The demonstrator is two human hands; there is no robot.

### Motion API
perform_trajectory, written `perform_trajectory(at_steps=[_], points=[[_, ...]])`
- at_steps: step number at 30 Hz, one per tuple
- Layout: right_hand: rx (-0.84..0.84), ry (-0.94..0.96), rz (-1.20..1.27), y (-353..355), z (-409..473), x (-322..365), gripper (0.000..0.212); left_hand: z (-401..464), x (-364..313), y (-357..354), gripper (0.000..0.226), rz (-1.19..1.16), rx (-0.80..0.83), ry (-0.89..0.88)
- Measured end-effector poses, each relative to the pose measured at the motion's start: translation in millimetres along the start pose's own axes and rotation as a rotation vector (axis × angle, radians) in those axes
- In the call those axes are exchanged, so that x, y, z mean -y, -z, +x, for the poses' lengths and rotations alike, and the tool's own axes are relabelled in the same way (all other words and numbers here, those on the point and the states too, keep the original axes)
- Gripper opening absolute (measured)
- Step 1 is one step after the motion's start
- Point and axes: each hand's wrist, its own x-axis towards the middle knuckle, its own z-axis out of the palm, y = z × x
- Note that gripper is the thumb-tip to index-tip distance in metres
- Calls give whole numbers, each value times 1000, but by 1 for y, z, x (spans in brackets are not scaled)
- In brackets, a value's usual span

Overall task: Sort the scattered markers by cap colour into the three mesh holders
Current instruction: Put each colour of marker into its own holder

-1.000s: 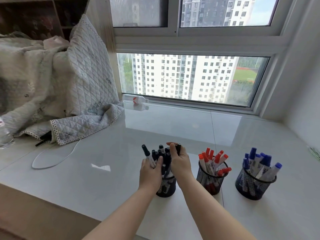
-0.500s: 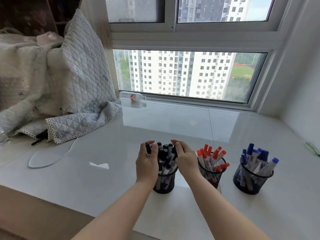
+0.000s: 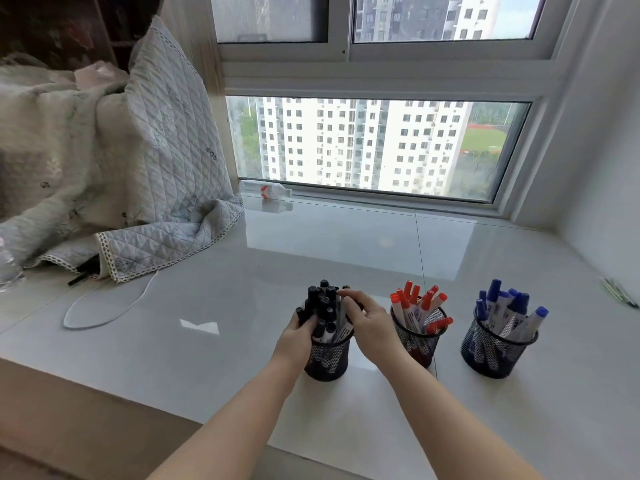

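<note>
Three black mesh holders stand in a row on the glossy sill. The left holder (image 3: 325, 358) is packed with black-capped markers (image 3: 323, 303). My left hand (image 3: 296, 336) grips the bundle from the left, fingers curled round the markers at the rim. My right hand (image 3: 367, 322) curls over the bundle's right side, fingertips on the caps. The middle holder (image 3: 417, 344) carries red-capped markers (image 3: 420, 301). The right holder (image 3: 495, 355) carries blue-capped markers (image 3: 509, 303).
A quilted blanket (image 3: 114, 168) is heaped at the left, with a white cable (image 3: 104, 306) looping out from under it. A plastic bottle (image 3: 266, 192) lies by the window frame. A small green item (image 3: 618, 294) lies at the right wall.
Both hands stayed at the black-marker holder; the markers now stand more upright and gathered. The left hand slid lower toward the rim. The camera shifted slightly.
</note>
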Motion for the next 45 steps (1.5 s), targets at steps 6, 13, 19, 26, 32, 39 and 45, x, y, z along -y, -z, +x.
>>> perform_trajectory(at_steps=[6,13,19,26,32,39,45], points=[[52,-13,-8,9,-11,3,21,-11,-2,1,23,7,62,-14],[143,-74,46,19,-20,6,26,-29,3,-1,30,-20,115,19],[236,-125,-3,26,-33,9,38,-39,-8,1,28,31,142,52],[92,-21,0,47,-39,8,34,-45,2,11,18,308,-199,-359],[-28,37,-153,58,-38,4,26,-57,6,9,18,715,-263,-781],[54,79,-368,55,-37,4,18,-52,-1,-2,33,1104,-231,-789],[79,188,-509,50,-30,20,18,-49,-7,-6,27,1077,-195,-757]])
